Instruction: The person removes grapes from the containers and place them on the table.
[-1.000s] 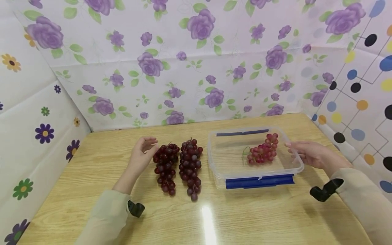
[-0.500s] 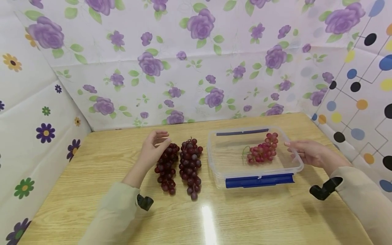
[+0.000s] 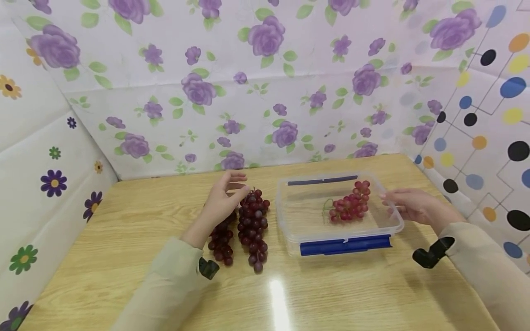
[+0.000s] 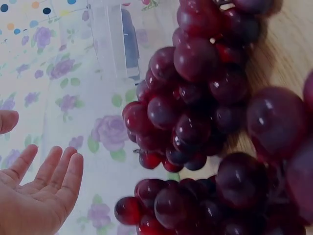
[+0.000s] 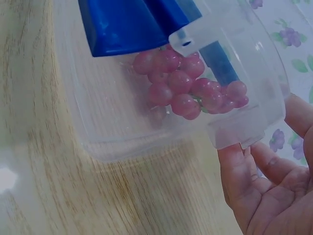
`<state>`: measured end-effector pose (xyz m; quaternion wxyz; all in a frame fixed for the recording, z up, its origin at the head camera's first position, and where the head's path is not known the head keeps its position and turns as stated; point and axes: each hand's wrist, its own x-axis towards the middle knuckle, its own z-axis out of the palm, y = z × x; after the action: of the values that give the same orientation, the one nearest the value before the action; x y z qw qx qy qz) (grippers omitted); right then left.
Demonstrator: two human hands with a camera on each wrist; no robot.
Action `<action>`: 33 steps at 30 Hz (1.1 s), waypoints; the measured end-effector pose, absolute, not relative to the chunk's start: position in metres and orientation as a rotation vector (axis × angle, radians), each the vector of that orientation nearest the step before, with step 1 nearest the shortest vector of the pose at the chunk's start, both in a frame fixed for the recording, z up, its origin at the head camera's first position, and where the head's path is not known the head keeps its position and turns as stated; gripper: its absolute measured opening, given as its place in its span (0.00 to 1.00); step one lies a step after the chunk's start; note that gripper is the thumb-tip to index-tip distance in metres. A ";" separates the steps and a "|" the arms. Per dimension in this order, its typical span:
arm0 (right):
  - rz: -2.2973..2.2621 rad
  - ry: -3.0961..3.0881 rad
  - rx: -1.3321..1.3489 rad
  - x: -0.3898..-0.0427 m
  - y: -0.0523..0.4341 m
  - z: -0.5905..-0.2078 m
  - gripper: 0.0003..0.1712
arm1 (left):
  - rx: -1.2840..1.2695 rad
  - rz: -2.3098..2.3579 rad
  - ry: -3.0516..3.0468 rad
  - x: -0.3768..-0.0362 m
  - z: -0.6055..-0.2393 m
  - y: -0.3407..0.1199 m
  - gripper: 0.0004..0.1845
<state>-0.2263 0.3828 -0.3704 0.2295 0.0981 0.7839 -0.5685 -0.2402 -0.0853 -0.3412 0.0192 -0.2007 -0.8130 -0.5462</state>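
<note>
The wooden bench fills the lower half of the head view, walled in by flowered sheets behind and to the left and a dotted sheet on the right. Right of centre sits a clear plastic box with a blue clasp along its near edge; a small bunch of pink grapes lies inside it, toward the right side, seen through the box wall in the right wrist view.

Just left of the box, at the middle of the frame, two bunches of dark red grapes lie side by side on the bench: the right-hand dark bunch and the left-hand dark bunch, its upper part covered by the left hand. The left wrist view shows both bunches close up.

The left hand hovers over the top of the left-hand dark bunch, fingers spread and relaxed, its grip holding nothing, fingertips near the top of the right-hand dark bunch.

The right hand sits at the right rim of the box, fingers loose and straight, grip empty; whether it touches the rim cannot be told.
</note>
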 end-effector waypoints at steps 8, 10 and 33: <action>-1.511 2.183 0.244 -0.229 0.383 -0.370 0.44 | -0.698 -1.691 -2.523 -0.237 -0.339 -0.073 0.20; -1.513 2.179 0.251 -0.228 0.383 -0.369 0.44 | -0.725 -1.692 -2.524 -0.237 -0.339 -0.069 0.21; -1.519 2.172 0.259 -0.226 0.381 -0.368 0.45 | -0.805 -1.645 -2.608 -0.243 -0.339 -0.020 0.27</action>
<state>-0.2257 0.3814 -0.3683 0.2369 0.0944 0.7924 -0.5541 -0.2433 -0.0204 -0.3392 -0.0226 -0.2525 -0.8182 -0.5161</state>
